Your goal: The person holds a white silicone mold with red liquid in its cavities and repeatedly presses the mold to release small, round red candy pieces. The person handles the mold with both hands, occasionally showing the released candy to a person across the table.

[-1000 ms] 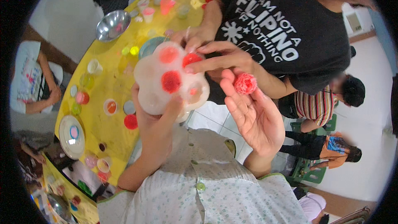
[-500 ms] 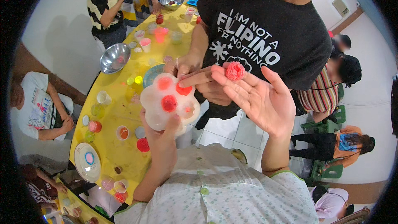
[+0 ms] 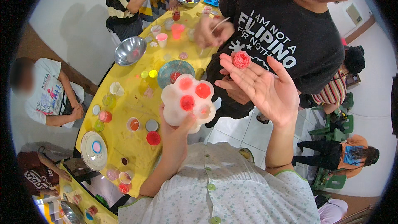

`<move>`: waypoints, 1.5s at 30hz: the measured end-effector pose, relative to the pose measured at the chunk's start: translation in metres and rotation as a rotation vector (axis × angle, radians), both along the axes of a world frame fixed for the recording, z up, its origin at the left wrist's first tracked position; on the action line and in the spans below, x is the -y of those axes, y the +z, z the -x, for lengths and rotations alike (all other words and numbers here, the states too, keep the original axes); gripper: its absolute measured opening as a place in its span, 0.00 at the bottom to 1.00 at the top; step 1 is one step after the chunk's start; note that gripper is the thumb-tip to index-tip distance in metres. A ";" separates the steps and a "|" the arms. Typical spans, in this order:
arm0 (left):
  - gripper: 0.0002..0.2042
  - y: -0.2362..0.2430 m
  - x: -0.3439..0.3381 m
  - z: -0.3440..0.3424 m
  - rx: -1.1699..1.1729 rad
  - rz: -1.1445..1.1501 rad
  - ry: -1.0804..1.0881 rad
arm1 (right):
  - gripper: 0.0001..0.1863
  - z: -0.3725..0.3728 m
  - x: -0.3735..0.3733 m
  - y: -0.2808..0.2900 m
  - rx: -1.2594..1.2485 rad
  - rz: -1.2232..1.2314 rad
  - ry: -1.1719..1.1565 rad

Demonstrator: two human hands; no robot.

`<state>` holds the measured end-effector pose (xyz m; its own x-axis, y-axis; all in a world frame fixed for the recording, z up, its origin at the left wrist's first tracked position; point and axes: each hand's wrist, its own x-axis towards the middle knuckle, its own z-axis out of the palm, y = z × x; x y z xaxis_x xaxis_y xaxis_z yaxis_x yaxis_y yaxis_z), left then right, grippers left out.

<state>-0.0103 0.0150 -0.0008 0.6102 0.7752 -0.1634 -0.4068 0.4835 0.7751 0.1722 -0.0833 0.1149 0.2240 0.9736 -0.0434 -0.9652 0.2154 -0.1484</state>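
Observation:
My left hand (image 3: 176, 130) grips a white flower-shaped silicone mold (image 3: 173, 104) from below, its thumb pressed on the near rim. Several of the mold's round cavities carry red or pinkish-red fillings; one at the right looks mostly pale. My right hand (image 3: 269, 95) is palm up with its fingers stretched out and the thumb apart. A pink rose-shaped piece (image 3: 241, 59) rests on its fingers, not clasped. Across from me, a person in a black shirt (image 3: 269, 29) raises a blurred hand (image 3: 213, 33) with a thin pale stick, apart from the mold.
A yellow-covered table (image 3: 132, 145) runs along the left. On it are a blue-green plate (image 3: 166, 72), a steel bowl (image 3: 130, 51), a white plate (image 3: 89, 157), a red-filled cup (image 3: 153, 138) and several other cups. Other people stand around; green chairs (image 3: 336, 181) are at the right.
The co-worker's hand has drawn up and away from the mold. The mold, the rose and most of the scene sit farther right in view. My hands keep the same hold.

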 end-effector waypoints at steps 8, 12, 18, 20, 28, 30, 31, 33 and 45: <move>0.31 -0.011 -0.023 0.015 -0.030 -0.004 0.039 | 0.31 0.000 -0.007 -0.008 -0.010 0.065 -0.033; 0.31 -0.012 -0.029 0.020 -0.021 0.000 0.075 | 0.32 0.000 -0.012 -0.009 -0.032 0.065 -0.011; 0.31 -0.007 -0.034 0.021 -0.026 0.017 0.069 | 0.34 0.000 -0.016 -0.013 -0.062 0.017 -0.012; 0.32 -0.009 -0.035 0.022 -0.020 0.011 0.073 | 0.34 0.002 -0.018 -0.012 -0.071 0.019 -0.008; 0.33 -0.010 -0.038 0.022 -0.025 0.028 0.078 | 0.33 0.000 -0.024 -0.012 -0.012 0.089 -0.016; 0.33 -0.009 -0.039 0.020 -0.032 0.032 0.073 | 0.33 -0.001 -0.025 -0.013 -0.006 0.095 -0.016; 0.33 -0.008 -0.039 0.020 -0.026 0.029 0.076 | 0.33 -0.002 -0.026 -0.013 -0.010 0.098 -0.015; 0.33 -0.007 -0.040 0.019 -0.013 0.021 0.082 | 0.33 -0.003 -0.027 -0.014 -0.017 0.103 -0.013; 0.31 -0.004 -0.047 0.016 0.007 -0.012 0.076 | 0.34 0.005 -0.028 -0.024 0.132 0.093 0.027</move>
